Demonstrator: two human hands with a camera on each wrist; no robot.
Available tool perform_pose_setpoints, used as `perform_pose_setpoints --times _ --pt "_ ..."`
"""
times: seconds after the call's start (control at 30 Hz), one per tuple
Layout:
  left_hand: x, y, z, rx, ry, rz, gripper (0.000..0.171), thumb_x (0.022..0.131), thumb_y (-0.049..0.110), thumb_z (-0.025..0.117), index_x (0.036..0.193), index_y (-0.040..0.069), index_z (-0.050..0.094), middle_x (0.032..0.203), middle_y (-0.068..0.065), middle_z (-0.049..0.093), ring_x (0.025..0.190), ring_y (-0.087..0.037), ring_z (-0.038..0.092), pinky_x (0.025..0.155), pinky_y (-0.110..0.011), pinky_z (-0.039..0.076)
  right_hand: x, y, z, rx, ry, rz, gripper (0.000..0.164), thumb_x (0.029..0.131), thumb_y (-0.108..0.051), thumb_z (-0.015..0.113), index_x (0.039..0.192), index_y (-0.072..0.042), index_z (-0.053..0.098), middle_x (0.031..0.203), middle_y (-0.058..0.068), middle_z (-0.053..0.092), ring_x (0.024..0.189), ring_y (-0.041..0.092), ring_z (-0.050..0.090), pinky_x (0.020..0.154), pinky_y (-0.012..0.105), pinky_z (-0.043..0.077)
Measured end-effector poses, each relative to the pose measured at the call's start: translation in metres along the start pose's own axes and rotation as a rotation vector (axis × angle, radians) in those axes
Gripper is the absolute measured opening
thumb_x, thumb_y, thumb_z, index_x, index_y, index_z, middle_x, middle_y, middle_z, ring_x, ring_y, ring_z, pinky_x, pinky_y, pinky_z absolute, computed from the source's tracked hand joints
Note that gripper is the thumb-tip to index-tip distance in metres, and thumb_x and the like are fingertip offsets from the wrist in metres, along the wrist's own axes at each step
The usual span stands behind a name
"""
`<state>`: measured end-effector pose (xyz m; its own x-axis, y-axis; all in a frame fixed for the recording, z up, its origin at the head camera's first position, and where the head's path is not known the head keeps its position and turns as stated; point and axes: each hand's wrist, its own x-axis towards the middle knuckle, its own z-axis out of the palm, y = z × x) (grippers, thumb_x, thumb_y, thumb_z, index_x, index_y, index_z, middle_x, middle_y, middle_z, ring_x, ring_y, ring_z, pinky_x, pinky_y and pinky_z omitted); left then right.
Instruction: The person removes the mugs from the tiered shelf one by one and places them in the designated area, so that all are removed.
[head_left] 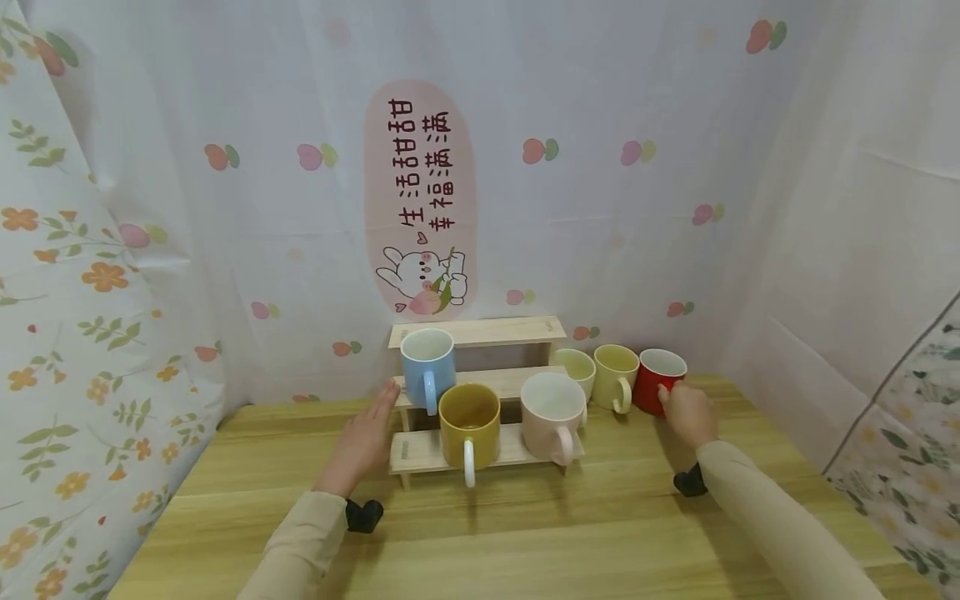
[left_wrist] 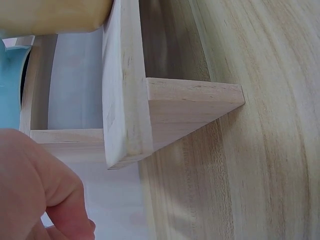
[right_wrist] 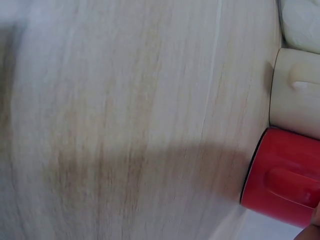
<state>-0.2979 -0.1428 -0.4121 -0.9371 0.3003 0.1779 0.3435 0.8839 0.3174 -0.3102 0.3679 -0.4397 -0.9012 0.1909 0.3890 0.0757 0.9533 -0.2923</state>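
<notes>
My right hand (head_left: 692, 414) is at the red mug (head_left: 648, 390) on the right, its fingers pinching the handle side. In the right wrist view, fingertips (right_wrist: 312, 231) meet the end of the red handle (right_wrist: 291, 186). My left hand (head_left: 362, 443) rests against the left side of a three-step wooden rack (head_left: 412, 450), fingers extended. A light blue mug (head_left: 420, 371) stands on the middle step, close to the left fingertips. On the lowest step are a mustard mug (head_left: 457, 437) with a white handle and a pale pink mug (head_left: 540, 429).
Two pale yellow mugs, one nearer the red mug (head_left: 611, 383) and one partly behind the pink mug (head_left: 581, 367), stand on the wooden table (head_left: 517, 533). The rack's top step (head_left: 480, 332) carries no mug. A patterned curtain (head_left: 600, 100) hangs behind.
</notes>
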Motion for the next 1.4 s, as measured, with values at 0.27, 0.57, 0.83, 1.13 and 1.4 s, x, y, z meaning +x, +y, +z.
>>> perform_pose_setpoints --times 0.27,0.57,0.83,1.13,1.4 --pt "-0.001 -0.007 0.003 0.015 -0.013 0.007 0.069 0.089 -0.006 0.050 0.152 0.005 0.023 0.159 -0.012 0.018 0.133 -0.044 0.039 0.099 -0.066 0.035 0.002 0.001 0.007 0.009 -0.036 -0.004 0.042 0.098 -0.021 0.047 0.067 0.008 0.054 0.065 0.030 0.059 0.065 0.052 0.058 0.060 0.060 0.047" --pt "-0.004 -0.008 0.005 0.004 0.017 0.025 0.069 0.088 -0.007 0.052 0.150 0.004 0.025 0.158 -0.014 0.021 0.131 -0.045 0.041 0.097 -0.065 0.038 0.005 0.002 0.008 0.006 -0.036 -0.040 0.041 0.098 -0.020 0.049 0.068 0.007 0.053 0.066 0.028 0.059 0.066 0.052 0.059 0.061 0.061 0.047" --pt "-0.001 -0.004 0.002 0.007 0.018 0.028 0.069 0.088 -0.007 0.051 0.151 0.005 0.024 0.159 -0.013 0.020 0.131 -0.044 0.041 0.098 -0.064 0.039 0.009 0.004 0.005 0.017 -0.009 -0.067 0.039 0.097 -0.016 0.051 0.091 0.022 0.043 0.071 0.034 0.053 0.063 0.053 0.057 0.057 0.059 0.047" --pt "0.000 -0.004 0.004 0.012 0.015 0.037 0.071 0.087 -0.009 0.050 0.151 0.005 0.023 0.159 -0.012 0.018 0.130 -0.043 0.043 0.097 -0.059 0.042 0.001 -0.015 -0.012 -0.030 0.033 -0.032 0.045 0.096 -0.021 0.051 0.099 0.022 0.038 0.063 0.036 0.055 0.055 0.052 0.056 0.046 0.057 0.045" --pt "0.000 -0.003 0.002 0.010 0.024 0.036 0.068 0.088 -0.009 0.049 0.150 0.003 0.026 0.158 -0.014 0.021 0.129 -0.045 0.043 0.097 -0.062 0.041 0.003 -0.038 -0.029 -0.031 -0.056 -0.088 0.033 0.096 -0.024 0.050 0.091 0.009 0.046 0.066 0.026 0.058 0.054 0.040 0.058 0.044 0.049 0.044"
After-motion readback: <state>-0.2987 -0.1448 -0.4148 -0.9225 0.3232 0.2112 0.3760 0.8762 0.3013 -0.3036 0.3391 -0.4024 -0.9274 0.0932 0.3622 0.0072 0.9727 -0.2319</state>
